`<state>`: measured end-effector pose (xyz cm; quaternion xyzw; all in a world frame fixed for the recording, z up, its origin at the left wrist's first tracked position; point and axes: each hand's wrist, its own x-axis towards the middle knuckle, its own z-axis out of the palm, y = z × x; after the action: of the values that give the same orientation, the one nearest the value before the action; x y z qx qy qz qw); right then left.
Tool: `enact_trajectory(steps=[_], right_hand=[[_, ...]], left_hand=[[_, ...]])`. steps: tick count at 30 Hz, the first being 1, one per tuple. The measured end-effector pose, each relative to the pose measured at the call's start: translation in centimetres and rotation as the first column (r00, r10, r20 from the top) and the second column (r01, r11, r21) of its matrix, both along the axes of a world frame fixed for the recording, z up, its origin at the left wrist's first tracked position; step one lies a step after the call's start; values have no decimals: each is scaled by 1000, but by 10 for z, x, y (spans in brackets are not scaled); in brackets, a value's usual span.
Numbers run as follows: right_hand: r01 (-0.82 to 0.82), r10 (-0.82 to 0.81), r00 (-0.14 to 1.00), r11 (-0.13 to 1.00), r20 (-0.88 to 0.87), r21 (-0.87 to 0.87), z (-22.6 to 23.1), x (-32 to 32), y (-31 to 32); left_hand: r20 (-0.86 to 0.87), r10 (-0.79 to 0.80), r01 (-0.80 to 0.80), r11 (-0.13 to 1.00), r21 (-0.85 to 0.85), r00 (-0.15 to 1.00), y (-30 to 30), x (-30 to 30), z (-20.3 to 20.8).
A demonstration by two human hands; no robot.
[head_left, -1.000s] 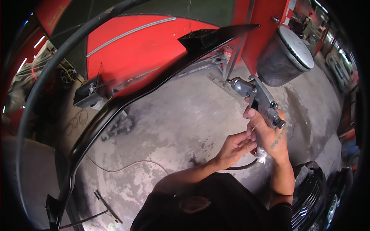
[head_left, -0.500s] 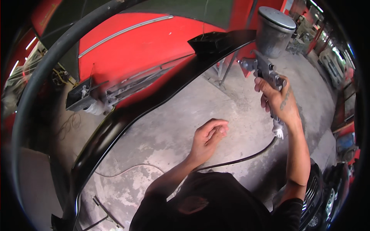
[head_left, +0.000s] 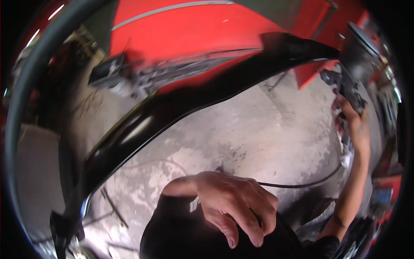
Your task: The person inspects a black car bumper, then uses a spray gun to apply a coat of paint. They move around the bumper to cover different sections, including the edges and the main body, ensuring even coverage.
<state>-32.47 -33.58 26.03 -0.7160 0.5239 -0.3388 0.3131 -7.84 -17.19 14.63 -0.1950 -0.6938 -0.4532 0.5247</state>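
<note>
My right hand (head_left: 355, 123) is wrapped round the grip of a spray gun (head_left: 347, 86) at the right, with its grey metal cup (head_left: 359, 54) on top. A dark air hose (head_left: 304, 186) runs from below the grip back toward my body. My left hand (head_left: 237, 198) hangs in front of my chest, back of the hand up, fingers bent, apart and holding nothing. Beyond both hands stretches a long glossy black panel (head_left: 189, 97), shaped like a car bumper, from lower left to upper right. The gun's nozzle is near the panel's far right end; motion blurs both.
A thick dark curved bar (head_left: 26, 99) arches along the left edge. Behind the panel stands a bright red surface (head_left: 185, 34) with a grey strip. Patchy concrete floor (head_left: 258, 125) lies below. A thin dark metal stand (head_left: 114, 207) shows at lower left.
My left hand has come down and back toward my chest, its back now turned up. The spray gun in my right hand has shifted right in the picture. The whole view has swung.
</note>
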Motion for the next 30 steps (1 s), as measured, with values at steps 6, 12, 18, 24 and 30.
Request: enact_trajectory(steps=[6, 12, 18, 24, 30], right_hand=[[-268, 281, 957, 952, -71, 148, -13, 32, 28], [-497, 503, 862, 818, 62, 290, -22, 57, 52], [-705, 694, 707, 677, 137, 211, -27, 67, 72], [-769, 757, 638, 617, 140, 168, -18, 69, 72], [-770, 771, 631, 608, 86, 194, -24, 96, 87]], left_hand=[[-217, 118, -96, 990, 108, 969, 29, 10, 27], [-154, 139, -151, 986, -68, 978, 59, 12, 46], [-171, 641, -621, 767, 161, 748, 116, -67, 82], [-149, 730, -704, 682, 197, 667, 151, -121, 93], [-109, 770, -755, 638, 150, 629, 170, -130, 96]])
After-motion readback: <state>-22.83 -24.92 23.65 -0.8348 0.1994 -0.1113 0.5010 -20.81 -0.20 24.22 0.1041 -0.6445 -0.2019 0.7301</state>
